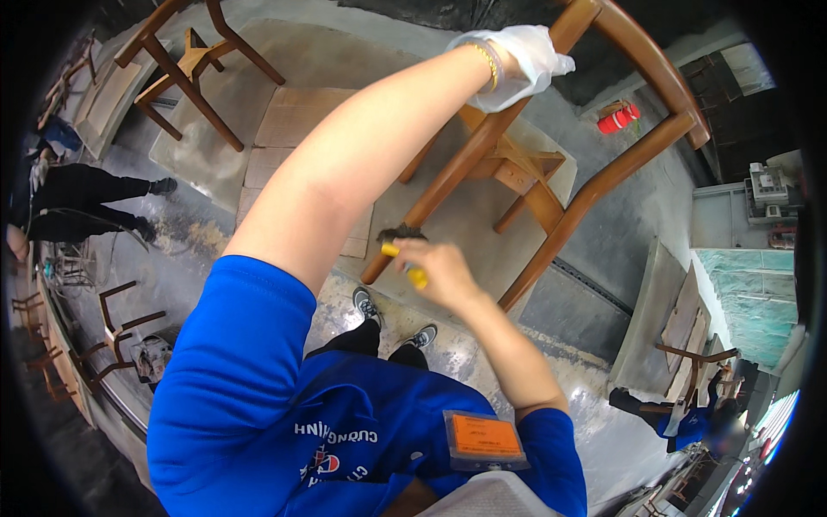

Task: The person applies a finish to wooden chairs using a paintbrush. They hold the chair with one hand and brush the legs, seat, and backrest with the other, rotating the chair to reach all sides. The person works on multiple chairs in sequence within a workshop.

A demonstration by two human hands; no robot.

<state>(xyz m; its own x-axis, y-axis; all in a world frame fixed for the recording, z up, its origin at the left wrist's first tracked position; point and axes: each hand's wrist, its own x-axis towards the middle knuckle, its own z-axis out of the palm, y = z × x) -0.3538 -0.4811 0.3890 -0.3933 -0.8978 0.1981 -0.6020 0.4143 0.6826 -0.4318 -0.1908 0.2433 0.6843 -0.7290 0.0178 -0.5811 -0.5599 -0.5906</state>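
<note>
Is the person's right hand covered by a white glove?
No, the right hand, holding a yellow-handled brush, is bare; the white glove is on the left hand.

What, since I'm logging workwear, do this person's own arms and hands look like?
Both arms have short, bright blue sleeves and bare forearms. The left hand wears a loose, whitish glove; bracelets, gold-coloured and greyish, circle its wrist. The right hand shows no glove.

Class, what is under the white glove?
Inside the glove is the left hand. The brown chair frame shows on either side; the part directly beneath cannot be seen.
</note>
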